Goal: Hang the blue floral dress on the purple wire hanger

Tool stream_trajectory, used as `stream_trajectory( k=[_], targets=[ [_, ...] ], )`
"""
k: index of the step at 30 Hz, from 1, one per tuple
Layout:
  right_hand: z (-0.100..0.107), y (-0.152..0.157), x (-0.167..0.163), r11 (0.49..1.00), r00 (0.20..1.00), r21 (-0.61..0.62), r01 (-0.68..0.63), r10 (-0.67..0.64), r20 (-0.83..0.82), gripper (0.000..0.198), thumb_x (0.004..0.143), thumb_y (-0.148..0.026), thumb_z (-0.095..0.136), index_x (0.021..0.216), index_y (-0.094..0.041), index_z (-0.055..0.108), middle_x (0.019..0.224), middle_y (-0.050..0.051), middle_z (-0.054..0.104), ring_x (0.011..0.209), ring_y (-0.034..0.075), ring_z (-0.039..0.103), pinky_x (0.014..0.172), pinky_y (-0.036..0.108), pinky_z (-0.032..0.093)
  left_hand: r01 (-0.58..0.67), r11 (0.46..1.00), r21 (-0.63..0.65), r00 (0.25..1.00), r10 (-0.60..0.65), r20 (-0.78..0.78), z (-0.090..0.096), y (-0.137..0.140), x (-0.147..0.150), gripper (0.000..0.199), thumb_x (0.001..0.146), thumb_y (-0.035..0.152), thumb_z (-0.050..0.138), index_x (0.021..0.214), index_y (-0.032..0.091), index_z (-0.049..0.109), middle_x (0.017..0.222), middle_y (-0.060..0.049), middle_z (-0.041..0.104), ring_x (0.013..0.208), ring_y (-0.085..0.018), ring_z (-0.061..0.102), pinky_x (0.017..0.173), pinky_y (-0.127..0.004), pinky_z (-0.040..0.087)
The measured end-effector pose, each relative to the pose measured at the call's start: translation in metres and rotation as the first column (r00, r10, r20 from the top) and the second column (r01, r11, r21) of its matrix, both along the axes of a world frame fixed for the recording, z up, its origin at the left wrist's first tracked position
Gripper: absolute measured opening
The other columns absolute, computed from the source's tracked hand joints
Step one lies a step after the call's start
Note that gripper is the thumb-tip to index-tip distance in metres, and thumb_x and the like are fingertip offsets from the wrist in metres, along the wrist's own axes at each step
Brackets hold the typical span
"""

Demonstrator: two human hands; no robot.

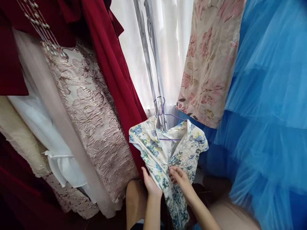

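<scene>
As spread left fingers [144,174] support garment [153,150] edge | right fingers [177,174] pinch front | tulle [261,95] near

The cap-sleeved garment [155,153] bore blue and yellow flowers on cream; its hanger [163,111] was purple, the tulle skirt [266,95] blue.

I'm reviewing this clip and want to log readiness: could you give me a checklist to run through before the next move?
1. Floral garment on the purple hanger: ok, both shoulders drape over it.
2. Left hand at the garment's side: ok.
3. Right hand at the front, below the neckline: ok.
4. Front lying smooth: not ok, creases run toward the right hand.
5. Front fastened there: cannot tell, fingers cover the spot.
6. Hanger hooked on the metal stand: cannot tell, they overlap in view.
</scene>
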State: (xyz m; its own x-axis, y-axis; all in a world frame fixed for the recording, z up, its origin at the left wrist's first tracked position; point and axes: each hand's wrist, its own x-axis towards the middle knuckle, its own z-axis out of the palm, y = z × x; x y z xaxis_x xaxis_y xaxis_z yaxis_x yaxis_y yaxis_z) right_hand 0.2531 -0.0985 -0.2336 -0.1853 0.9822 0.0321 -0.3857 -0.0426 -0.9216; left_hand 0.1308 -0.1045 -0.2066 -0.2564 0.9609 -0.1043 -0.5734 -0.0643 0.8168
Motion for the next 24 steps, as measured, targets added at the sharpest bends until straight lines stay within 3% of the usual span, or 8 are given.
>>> stream_trajectory(
  k=[2, 4, 6, 10, 13, 20, 22, 24],
  targets=[
    [0.004, 0.001, -0.003, 0.998, 0.999, 0.058, -0.026, 0.023, 0.05, 0.039, 0.081, -0.057, 0.067, 0.086, -0.019, 0.059, 0.069, 0.003, 0.064, 0.055, 0.017, 0.055, 0.053, 0.028, 0.039, -0.072, 0.997, -0.03, 0.996, 0.073, 0.045, -0.01, -0.012, 0.0, 0.072, 0.074, 0.082, 0.052, 0.115, 0.026, 0.07, 0.121, -0.014, 0.068, 0.124, -0.034, 0.058, 0.098, -0.048, 0.052],
    [0.012, 0.001, -0.003, 0.993, 0.995, 0.111, -0.03, 0.019, 0.095, 0.038, 0.084, -0.057, 0.064, 0.083, -0.02, 0.056, 0.064, 0.001, 0.062, 0.052, 0.017, 0.053, 0.052, 0.028, 0.038, -0.147, 0.988, -0.039, 0.989, 0.147, -0.002, -0.015, -0.021, 0.001, 0.056, 0.069, 0.06, 0.077, 0.114, 0.028, 0.07, 0.121, -0.011, 0.069, 0.125, -0.032, 0.059, 0.101, -0.042, 0.051],
    [0.019, 0.0, -0.001, 0.988, 0.99, 0.152, -0.026, 0.004, 0.142, 0.036, 0.086, -0.056, 0.062, 0.082, -0.021, 0.054, 0.064, 0.001, 0.062, 0.052, 0.017, 0.053, 0.052, 0.028, 0.04, -0.181, 0.983, -0.011, 0.979, 0.179, -0.093, -0.015, -0.026, 0.002, 0.055, 0.066, 0.039, 0.086, 0.117, 0.026, 0.069, 0.122, -0.009, 0.07, 0.123, -0.028, 0.061, 0.102, -0.037, 0.05],
    [0.026, -0.002, 0.008, 0.979, 0.969, 0.202, -0.012, -0.038, 0.244, 0.035, 0.087, -0.054, 0.061, 0.081, -0.02, 0.053, 0.066, 0.001, 0.062, 0.056, 0.016, 0.054, 0.052, 0.026, 0.042, -0.156, 0.987, 0.039, 0.969, 0.161, -0.187, -0.009, -0.028, 0.004, 0.051, 0.073, 0.039, 0.081, 0.118, 0.017, 0.068, 0.121, -0.012, 0.07, 0.118, -0.028, 0.064, 0.101, -0.036, 0.05],
    [0.028, 0.0, 0.015, 0.977, 0.975, 0.213, -0.017, -0.031, 0.221, 0.036, 0.089, -0.053, 0.057, 0.078, -0.021, 0.049, 0.058, -0.001, 0.059, 0.049, 0.013, 0.05, 0.049, 0.024, 0.038, -0.138, 0.989, 0.052, 0.954, 0.147, -0.262, -0.008, -0.028, 0.006, 0.053, 0.074, 0.042, 0.079, 0.118, 0.013, 0.069, 0.118, -0.013, 0.071, 0.116, -0.029, 0.064, 0.1, -0.038, 0.05],
    [0.032, 0.001, 0.017, 0.992, 0.978, -0.016, -0.126, 0.126, 0.168, 0.028, 0.08, -0.041, 0.052, 0.062, -0.02, 0.048, 0.044, -0.001, 0.055, 0.034, 0.009, 0.034, 0.041, 0.022, 0.019, -0.169, 0.98, 0.108, 0.899, 0.198, -0.39, -0.017, -0.03, 0.013, 0.055, 0.08, 0.043, 0.073, 0.124, 0.012, 0.063, 0.12, -0.016, 0.069, 0.114, -0.03, 0.064, 0.1, -0.042, 0.049],
    [0.033, -0.004, 0.015, 0.992, 0.982, -0.05, -0.117, 0.123, 0.143, 0.026, 0.078, -0.04, 0.051, 0.061, -0.019, 0.05, 0.042, -0.001, 0.053, 0.035, 0.008, 0.033, 0.041, 0.022, 0.019, -0.33, 0.92, 0.211, 0.826, 0.39, -0.408, -0.021, -0.031, 0.014, 0.061, 0.082, 0.039, 0.072, 0.135, 0.015, 0.053, 0.132, -0.017, 0.061, 0.121, -0.029, 0.06, 0.103, -0.043, 0.047],
    [0.034, -0.009, 0.014, 0.993, 0.988, -0.053, -0.101, 0.107, 0.113, 0.026, 0.077, -0.039, 0.052, 0.061, -0.019, 0.053, 0.041, -0.002, 0.052, 0.036, 0.008, 0.032, 0.042, 0.023, 0.019, -0.495, 0.787, 0.368, 0.651, 0.617, -0.442, -0.024, -0.033, 0.016, 0.069, 0.081, 0.033, 0.073, 0.142, 0.02, 0.042, 0.143, -0.017, 0.05, 0.131, -0.029, 0.051, 0.108, -0.044, 0.043]
  ],
)
